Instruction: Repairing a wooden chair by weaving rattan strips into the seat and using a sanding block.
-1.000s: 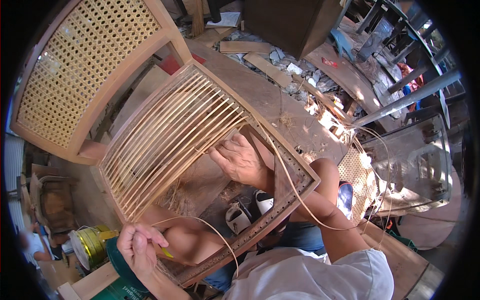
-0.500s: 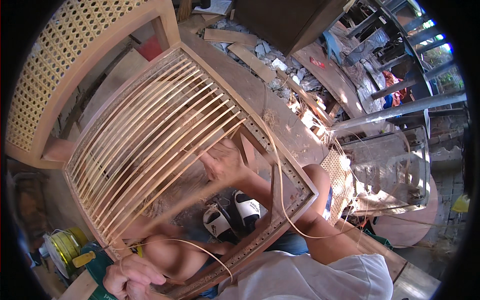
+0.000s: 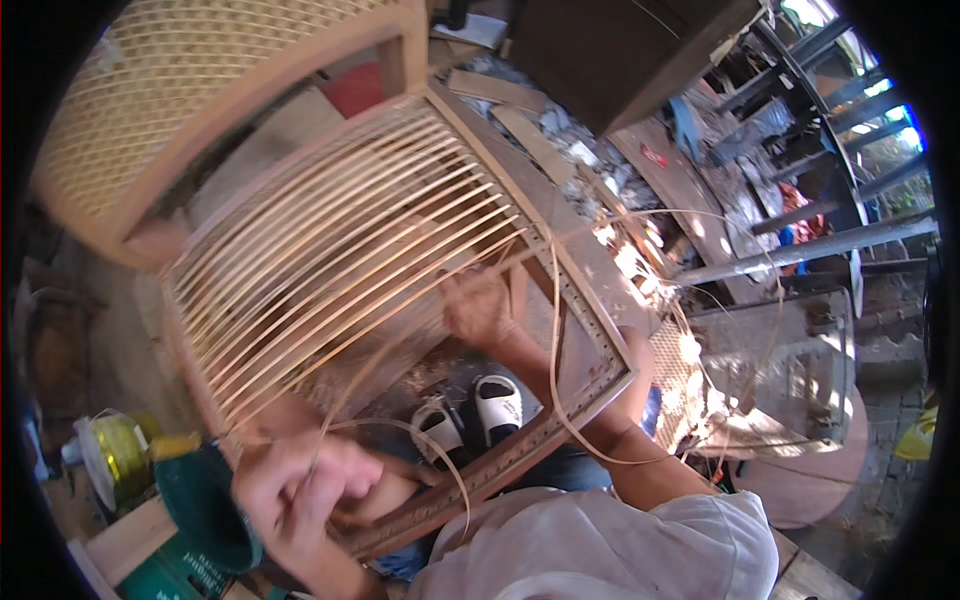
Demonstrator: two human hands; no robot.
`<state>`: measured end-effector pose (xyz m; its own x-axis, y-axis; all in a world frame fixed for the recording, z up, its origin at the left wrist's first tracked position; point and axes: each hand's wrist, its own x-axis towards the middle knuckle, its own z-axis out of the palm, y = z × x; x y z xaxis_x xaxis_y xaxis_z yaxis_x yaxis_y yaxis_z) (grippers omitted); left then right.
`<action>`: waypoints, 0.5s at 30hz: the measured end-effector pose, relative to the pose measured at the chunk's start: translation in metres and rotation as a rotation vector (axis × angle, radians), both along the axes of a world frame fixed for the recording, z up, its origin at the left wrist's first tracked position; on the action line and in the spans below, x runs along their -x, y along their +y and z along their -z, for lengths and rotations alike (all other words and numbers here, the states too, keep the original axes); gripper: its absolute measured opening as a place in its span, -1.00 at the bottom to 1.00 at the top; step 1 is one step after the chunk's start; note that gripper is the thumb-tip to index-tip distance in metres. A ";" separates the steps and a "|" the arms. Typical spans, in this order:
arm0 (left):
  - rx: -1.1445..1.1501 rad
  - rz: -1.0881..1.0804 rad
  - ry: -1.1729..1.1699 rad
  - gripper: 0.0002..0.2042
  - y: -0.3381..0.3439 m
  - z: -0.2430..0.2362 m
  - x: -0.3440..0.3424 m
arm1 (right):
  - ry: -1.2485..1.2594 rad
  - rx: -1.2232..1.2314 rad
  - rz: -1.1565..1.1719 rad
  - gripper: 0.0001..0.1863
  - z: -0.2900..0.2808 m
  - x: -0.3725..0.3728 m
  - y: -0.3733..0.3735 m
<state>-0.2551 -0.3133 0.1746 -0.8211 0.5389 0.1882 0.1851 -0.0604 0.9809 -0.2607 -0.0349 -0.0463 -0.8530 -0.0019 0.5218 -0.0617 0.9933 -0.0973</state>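
Observation:
A wooden seat frame with a row of holes along its rim leans tilted over my lap. Many pale cane strands are stretched side by side across it. My right hand reaches up inside the frame, near its right rail, with fingers closed on a loose cane strand. The strand loops down past my right forearm. My left hand is low at the frame's near corner, blurred, and pinches a thin length of the same cane that curves off to the right.
A finished woven cane panel stands at the upper left. A yellow roll and a green container sit beside my left hand. My feet in white sandals show below the frame. Wood scraps and a mesh-sided piece lie to the right.
The frame now fills more of the view and sits closer. My left hand has risen toward the near corner, drawing the strand. My right hand stays inside the frame.

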 end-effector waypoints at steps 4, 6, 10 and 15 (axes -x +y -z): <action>0.002 -0.025 -0.036 -0.81 0.014 -0.013 -0.003 | 0.079 0.064 -0.099 -0.75 -0.004 0.000 0.001; 0.035 -0.086 -0.034 -0.78 0.003 -0.018 -0.014 | 0.151 0.067 -0.177 -0.79 -0.005 -0.004 0.002; 0.102 -0.225 0.071 -0.82 -0.057 -0.053 -0.047 | 0.230 0.069 -0.271 -0.73 -0.016 -0.022 -0.002; 0.061 -0.333 0.450 -0.79 -0.139 -0.152 -0.079 | 0.291 0.336 -0.354 -0.71 -0.014 -0.056 -0.013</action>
